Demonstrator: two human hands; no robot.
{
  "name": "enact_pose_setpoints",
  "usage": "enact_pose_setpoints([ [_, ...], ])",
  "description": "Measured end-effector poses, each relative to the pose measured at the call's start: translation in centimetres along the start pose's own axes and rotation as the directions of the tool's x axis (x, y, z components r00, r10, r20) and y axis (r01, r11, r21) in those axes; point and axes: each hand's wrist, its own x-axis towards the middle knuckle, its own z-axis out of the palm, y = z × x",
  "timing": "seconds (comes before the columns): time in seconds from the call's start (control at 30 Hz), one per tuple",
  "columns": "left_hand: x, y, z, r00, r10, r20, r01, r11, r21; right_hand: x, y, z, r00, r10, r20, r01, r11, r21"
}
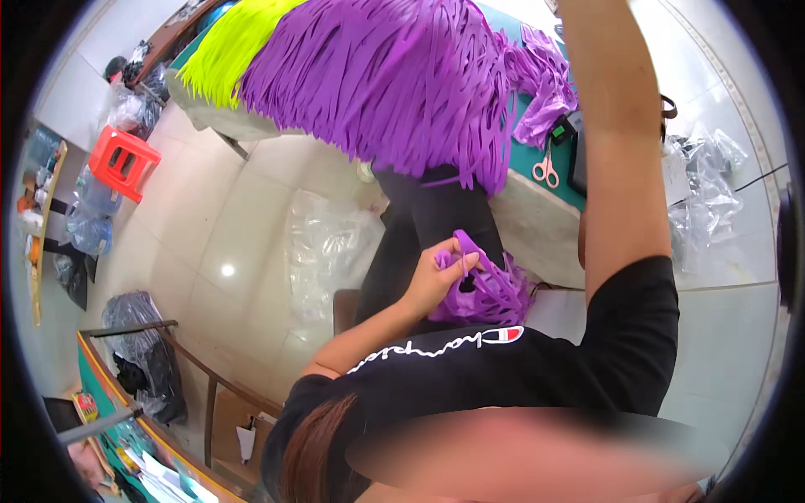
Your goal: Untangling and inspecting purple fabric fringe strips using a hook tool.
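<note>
My left hand point(444, 272) is closed, thumb and fingers pinching a flat purple strip point(468, 243). Below it, a loose tangle of purple strips point(495, 293) lies on my lap. Stretched far forward on the right, my right forearm point(620, 159) runs out over the top of the picture, and the hand itself is out of sight. A thick row of long purple strips point(377, 84) is spread across the table and hangs over its near edge. Beside it on the left lie bright yellow-green strips point(231, 54). More crumpled purple strips point(545, 84) lie at the right.
Pink-handled scissors point(546, 173) and a small black device point(560, 131) rest on the green table point(524, 159). A red plastic stool point(126, 163) stands at the left. Clear plastic sheeting point(327, 251) lies on the floor, with more plastic bags point(708, 193) at the right. A metal-framed table point(210, 369) is lower left.
</note>
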Motion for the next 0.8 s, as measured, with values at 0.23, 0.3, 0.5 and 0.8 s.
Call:
enact_pose_setpoints([
  [0.23, 2.8, 2.5, 2.9, 0.96, -0.086, 0.265, 0.096, 0.995, -0.025, 10.8, -6.4, -24.0, 0.969, -0.225, -0.097, -0.038, 0.251, -0.967],
  [0.3, 3.0, 1.7, 0.1, 0.983, -0.177, 0.043, 0.178, 0.983, -0.035, 8.8, 10.8, -24.7, 0.942, -0.329, -0.066, -0.081, -0.033, -0.996],
  [0.5, 1.6, -0.4, -1.1, 0.989, -0.094, -0.115, 0.102, 0.993, 0.061, -21.4, 6.9, -17.9, 0.733, -0.328, 0.595, 0.239, -0.695, -0.678],
  [0.8, 0.7, -1.2, 2.4, 0.991, -0.09, -0.097, 0.09, 0.996, -0.008, -44.8, 10.2, -17.4, 0.883, -0.241, -0.403, -0.469, -0.469, -0.748],
])
